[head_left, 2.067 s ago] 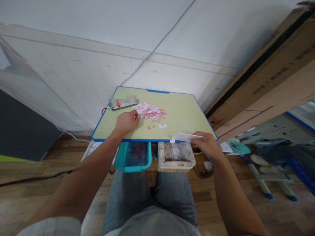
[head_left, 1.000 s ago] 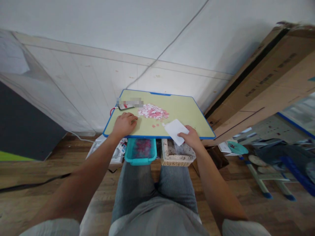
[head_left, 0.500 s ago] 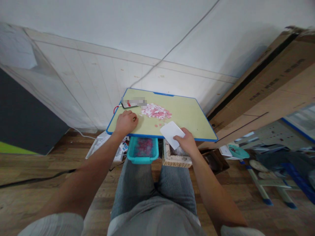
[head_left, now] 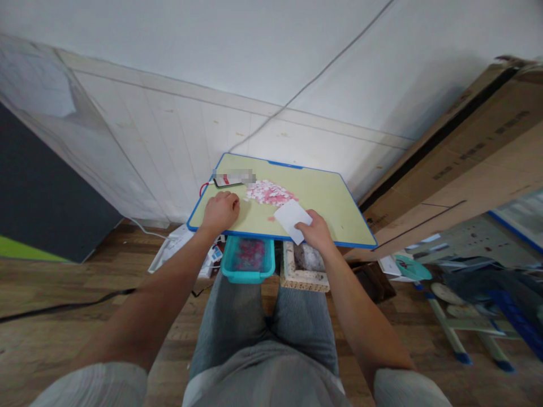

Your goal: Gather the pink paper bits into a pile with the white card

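Note:
My right hand (head_left: 314, 229) grips a white card (head_left: 292, 219) by its right side, thumb on top. The card is held over the front of a pale yellow-green tabletop (head_left: 322, 192) with a blue rim. Just beyond the card's far edge lies a heap of small pink and white pieces (head_left: 271, 193), with a few pink ones loose in front. My left hand (head_left: 221, 212) rests on the tabletop left of the heap, fingers curled in; what they hold, if anything, is hidden.
A phone (head_left: 229, 179) with a red cable lies at the table's back left. Below the front edge are a teal tub (head_left: 248, 261) with reddish pieces inside and a speckled, light-coloured box (head_left: 304, 268). Large cardboard (head_left: 458, 164) leans at the right; a white wall (head_left: 203, 45) stands behind.
My right hand and the card have shifted slightly away from me, closer to the heap. My left hand's fingers are turned down a little more. The whole view has shifted slightly.

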Action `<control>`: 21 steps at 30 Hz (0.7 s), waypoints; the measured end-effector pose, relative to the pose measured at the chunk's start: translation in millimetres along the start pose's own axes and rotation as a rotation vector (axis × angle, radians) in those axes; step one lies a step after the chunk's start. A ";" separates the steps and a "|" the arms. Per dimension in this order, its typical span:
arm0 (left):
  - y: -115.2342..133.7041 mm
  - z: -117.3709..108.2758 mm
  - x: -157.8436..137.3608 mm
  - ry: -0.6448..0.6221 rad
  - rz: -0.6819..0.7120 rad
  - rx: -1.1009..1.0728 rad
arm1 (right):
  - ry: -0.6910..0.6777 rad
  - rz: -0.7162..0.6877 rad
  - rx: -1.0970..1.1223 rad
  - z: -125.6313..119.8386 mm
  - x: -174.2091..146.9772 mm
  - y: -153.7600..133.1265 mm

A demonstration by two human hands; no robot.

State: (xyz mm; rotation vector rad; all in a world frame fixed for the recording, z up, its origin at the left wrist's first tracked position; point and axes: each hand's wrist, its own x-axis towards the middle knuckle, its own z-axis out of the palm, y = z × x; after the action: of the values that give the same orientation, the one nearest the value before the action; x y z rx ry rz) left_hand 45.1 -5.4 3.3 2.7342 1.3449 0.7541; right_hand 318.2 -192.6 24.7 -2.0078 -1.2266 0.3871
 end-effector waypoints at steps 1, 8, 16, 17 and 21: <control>0.0 0.0 -0.1 0.005 0.002 0.001 | -0.013 -0.009 0.010 1.1 -0.7 -1.0; 0.6 0.8 0.4 -0.009 -0.011 -0.006 | 0.068 0.041 0.036 -7.2 -6.6 9.9; 2.2 -1.0 0.0 -0.019 -0.025 -0.014 | -0.030 0.025 0.067 15.0 -36.7 -12.8; 2.3 -1.2 0.0 -0.021 -0.026 -0.013 | -0.056 0.014 0.089 16.9 -40.2 -17.2; 1.5 -0.6 0.5 -0.014 -0.011 -0.003 | -0.059 0.000 0.113 17.2 -39.4 -24.4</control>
State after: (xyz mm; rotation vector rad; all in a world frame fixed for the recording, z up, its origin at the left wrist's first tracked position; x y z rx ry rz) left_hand 46.3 -6.1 4.3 2.7218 1.3540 0.7345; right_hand 272.9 -212.4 26.0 -1.9120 -1.2128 0.5077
